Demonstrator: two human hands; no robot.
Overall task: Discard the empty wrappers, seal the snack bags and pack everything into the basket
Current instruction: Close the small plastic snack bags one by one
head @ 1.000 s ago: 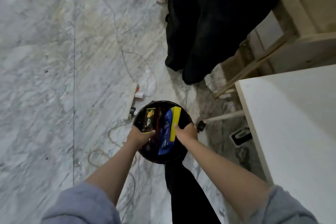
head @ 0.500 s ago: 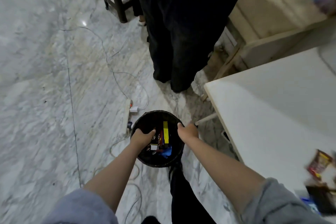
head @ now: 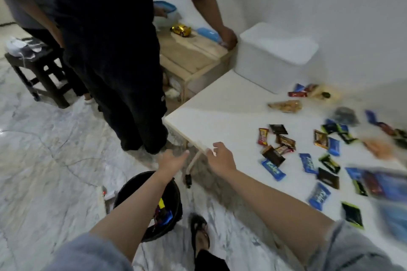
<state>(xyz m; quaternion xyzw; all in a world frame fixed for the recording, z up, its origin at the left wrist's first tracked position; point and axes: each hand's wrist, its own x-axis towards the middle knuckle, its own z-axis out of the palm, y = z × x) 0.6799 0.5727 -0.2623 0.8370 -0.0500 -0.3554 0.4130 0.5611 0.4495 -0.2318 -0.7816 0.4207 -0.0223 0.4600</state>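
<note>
2 hands, left grip (head: 174, 159) and right grip (head: 220, 156) spread, above bin (head: 176, 204)

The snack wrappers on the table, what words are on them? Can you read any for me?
None can be read for sure.
Blue wrappers: white lettering, too blurred to read.
Red-and-yellow wrapper: print too small.
Dark brown wrappers: blurred.
White box: no words showing.
</note>
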